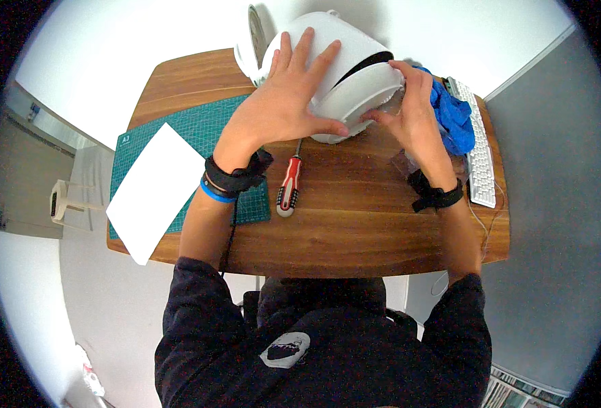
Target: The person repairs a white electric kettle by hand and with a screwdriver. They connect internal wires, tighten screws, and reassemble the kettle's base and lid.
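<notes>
A white rounded appliance (338,51) lies tilted at the far side of the table; its exact kind is unclear. A dark gap separates its body from a curved white end piece (357,92). My left hand (283,95) rests on the body with fingers spread, its thumb stretched toward the end piece. On the right, my right hand (413,102) grips the edge of that end piece between thumb and fingers. Below the appliance is a red and black screwdriver (289,190) with its shaft pointing away from me. Its tip is hidden.
A green cutting mat (198,112) with a white paper sheet (154,194) covers the left of the wooden table (355,234). Blue cloth (453,119), clear plastic and a white keyboard (481,149) lie at the right. A grey partition (552,204) stands beyond the right edge.
</notes>
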